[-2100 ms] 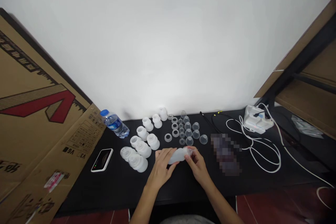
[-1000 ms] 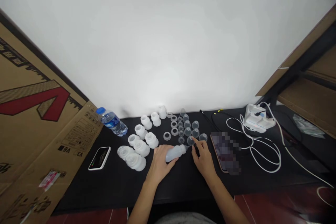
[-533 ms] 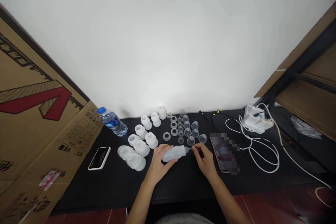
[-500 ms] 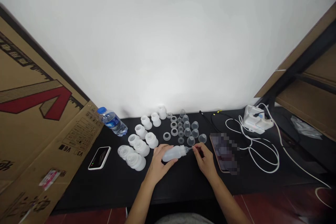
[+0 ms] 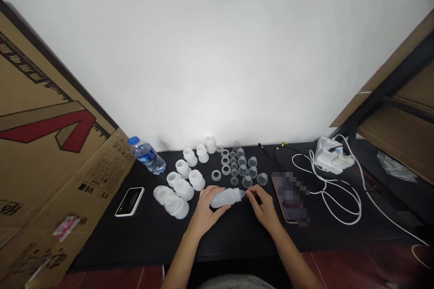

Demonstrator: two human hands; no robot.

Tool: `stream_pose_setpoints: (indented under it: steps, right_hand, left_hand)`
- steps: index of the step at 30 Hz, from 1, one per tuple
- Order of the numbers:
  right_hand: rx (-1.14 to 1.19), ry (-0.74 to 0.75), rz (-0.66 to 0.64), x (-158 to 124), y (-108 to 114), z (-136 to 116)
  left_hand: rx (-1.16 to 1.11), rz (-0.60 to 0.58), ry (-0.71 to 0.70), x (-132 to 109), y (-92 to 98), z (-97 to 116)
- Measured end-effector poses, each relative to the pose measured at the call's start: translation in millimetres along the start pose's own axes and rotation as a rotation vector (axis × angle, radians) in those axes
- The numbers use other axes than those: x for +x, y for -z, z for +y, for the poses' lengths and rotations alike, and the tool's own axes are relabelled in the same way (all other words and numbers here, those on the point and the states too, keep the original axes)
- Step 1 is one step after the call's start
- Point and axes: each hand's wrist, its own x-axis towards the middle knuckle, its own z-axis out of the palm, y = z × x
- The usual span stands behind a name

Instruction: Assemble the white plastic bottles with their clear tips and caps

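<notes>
Head view: left hand (image 5: 205,209) grips a bottle (image 5: 224,198), right hand (image 5: 263,205) pinches its nipple (image 5: 242,193); a hard tug might slip and scatter nearby caps (image 5: 247,182).

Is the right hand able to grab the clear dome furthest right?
Probably yes: the right hand is close by the clear dome, with nothing seen between, but its fingertips seem to pinch the bottle tip.

The milky-white bottle (image 5: 224,198) ends in a clear nipple (image 5: 243,194). The desk (image 5: 237,237) is plain black. Near its far left corner, a clear water bottle (image 5: 154,162) wears a blue cap (image 5: 134,140). Along the left edge, a brown carton (image 5: 40,176) shows a red chevron (image 5: 50,127) with dark-hatched bands. Floor tiles (image 5: 111,279): dark red.
</notes>
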Motion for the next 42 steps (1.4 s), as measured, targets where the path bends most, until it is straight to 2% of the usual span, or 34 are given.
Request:
stream_pose_setpoints:
  steps: [7,11,15,23,29,34,36,42]
  right_hand:
    - [0.074,-0.029,-0.044,0.2,-0.2,-0.1]
    - [0.119,0.004,-0.106,1.1,1.6,-1.1]
    - [0.059,0.051,-0.19,0.7,1.9,-0.2]
    - [0.021,0.015,-0.262,-3.8,-1.8,-0.7]
    - [0.01,0.08,-0.208,-3.5,-1.2,1.1]
    - [-0.123,0.06,0.145,-1.2,-2.5,10.6]
    - [-0.212,0.062,0.212,0.2,-4.9,15.1]
    - [-0.419,0.129,0.121,1.1,-11.9,21.9]
  left_hand:
    - [0.028,0.005,-0.009,2.1,-1.9,-3.7]
    - [0.033,0.0,-0.046,1.6,-2.9,-6.7]
    - [0.048,-0.02,-0.091,0.9,-3.8,-7.4]
    - [0.124,-0.065,-0.12,-1.8,-3.5,-5.9]
    - [0.108,-0.05,-0.07,-0.9,-4.2,-2.3]
    - [0.075,0.031,0.002,3.5,-2.4,4.7]
    - [0.077,0.057,0.009,4.7,-2.1,6.3]
    - [0.063,0.056,-0.004,4.8,-4.1,1.5]
